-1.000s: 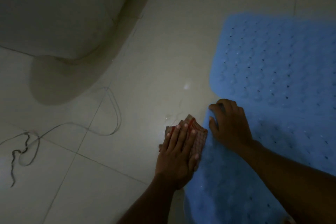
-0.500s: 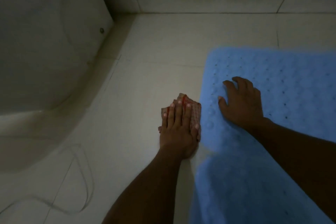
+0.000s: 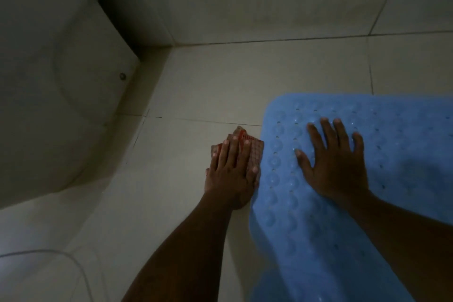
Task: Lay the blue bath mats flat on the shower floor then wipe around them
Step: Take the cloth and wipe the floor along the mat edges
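Blue bath mat (image 3: 404,135) flat on shower floor (image 3: 208,86), rt of view. R hand (image 3: 335,167): fingers released, spread, pressing mat. L hand (image 3: 230,174): fingers straight, pressing checked cloth (image 3: 255,152) at mat's left edge. Step: wiping around. Next, prob.: round far corner w/o lifting edge. Vs 0.5 s ago: both hands nearer that corner.

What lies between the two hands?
Head view: the edge of the checked cloth under the left hand, then bare blue bath mat up to the right hand.

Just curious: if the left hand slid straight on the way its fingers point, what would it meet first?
Ahead of the left hand: bare floor, then probably the back wall.
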Available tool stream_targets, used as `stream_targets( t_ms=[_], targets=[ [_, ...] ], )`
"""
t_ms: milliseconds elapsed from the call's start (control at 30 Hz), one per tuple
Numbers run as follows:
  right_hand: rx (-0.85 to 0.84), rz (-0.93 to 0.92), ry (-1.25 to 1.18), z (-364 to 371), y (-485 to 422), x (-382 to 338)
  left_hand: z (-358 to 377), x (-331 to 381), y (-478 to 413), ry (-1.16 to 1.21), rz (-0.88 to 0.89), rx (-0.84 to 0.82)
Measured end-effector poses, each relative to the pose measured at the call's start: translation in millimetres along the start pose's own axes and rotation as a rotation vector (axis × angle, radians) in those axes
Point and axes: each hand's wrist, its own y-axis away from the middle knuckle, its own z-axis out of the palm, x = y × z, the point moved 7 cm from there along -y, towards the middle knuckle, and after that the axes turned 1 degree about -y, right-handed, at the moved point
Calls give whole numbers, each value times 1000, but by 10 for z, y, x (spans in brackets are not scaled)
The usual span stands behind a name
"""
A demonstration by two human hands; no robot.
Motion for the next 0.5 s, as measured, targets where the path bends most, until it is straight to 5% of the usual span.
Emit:
stream_targets(
  t_ms=[300, 500],
  targets=[
    [98, 11, -113, -162, 28, -29, -14, 285, 507, 236, -281, -150],
    [67, 12, -122, -91, -7, -9, 13, 213, -295, 187, -161, 99]
  ],
)
